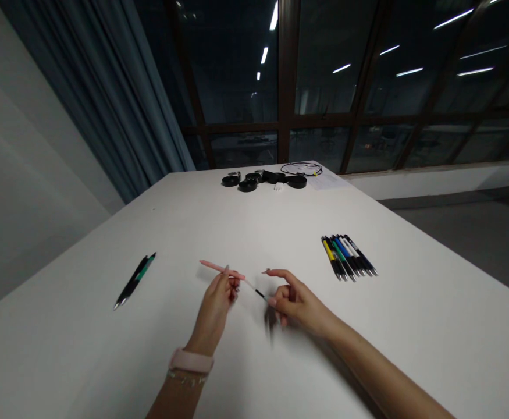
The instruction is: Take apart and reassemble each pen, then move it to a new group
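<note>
Pink pen (221,269) is pinched in my left-hand fingers (230,285) above the tabletop (254,221), w/ its thin refill sticking out toward my right-hand fingers (276,301), which nip the dark tip. Grip's light, so the refill could slip out, drop & roll, or bend if I pull at an angle.

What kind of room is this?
Probably an office or meeting room at night: a long white table, dark floor-to-ceiling windows reflecting ceiling strip lights, a grey curtain, and pens.

Dim, ceiling-strip glare (edges warped)
</note>
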A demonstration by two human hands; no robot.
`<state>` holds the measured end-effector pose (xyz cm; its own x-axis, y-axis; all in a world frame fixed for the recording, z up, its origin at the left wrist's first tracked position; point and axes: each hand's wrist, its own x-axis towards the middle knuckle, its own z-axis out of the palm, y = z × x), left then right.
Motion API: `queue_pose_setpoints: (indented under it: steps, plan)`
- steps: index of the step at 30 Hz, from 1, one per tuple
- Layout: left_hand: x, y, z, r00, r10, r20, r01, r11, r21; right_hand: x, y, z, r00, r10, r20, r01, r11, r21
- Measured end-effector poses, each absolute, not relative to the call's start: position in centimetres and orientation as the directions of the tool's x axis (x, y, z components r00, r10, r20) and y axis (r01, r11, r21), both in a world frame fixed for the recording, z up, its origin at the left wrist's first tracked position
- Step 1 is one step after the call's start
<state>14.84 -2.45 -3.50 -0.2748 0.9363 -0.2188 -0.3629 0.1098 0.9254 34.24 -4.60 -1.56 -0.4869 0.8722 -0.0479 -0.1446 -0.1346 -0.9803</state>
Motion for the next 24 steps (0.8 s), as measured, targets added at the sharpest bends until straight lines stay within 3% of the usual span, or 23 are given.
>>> queue_pose_setpoints:
  steps: [8, 15, 19, 24]
  plan:
    - [15.4, -3.3, -1.9, -0.146, 0.964, -0.222, -0.314, 0.167, 0.935, 35.5, -3.5, -1.1, -0.488, 0.848, -0.205, -0.157, -0.317, -0.935]
    - [16.5, -3.9, -2.1, -0.032, 0.99, -0.135, -0.323, 0.117, 0.939, 36.0, -3.3, -0.8, -0.391, 0.89, -0.233, -0.223, -0.337, -0.915]
    - [16.7, -4.0, -2.5, 0.036, 0.986, -0.165, -0.285, 0.168, 0.944, 36.2, -3.1, -0.6, -0.328, 0.922, -0.207, -0.234, -0.291, -0.927]
    - [17.4, -3.7, -3.6, 0.015, 0.975, -0.223, -0.201, 0.222, 0.954, 36.0, -2.8, -1.1, -0.173, 0.983, -0.067, -0.205, -0.103, -0.973]
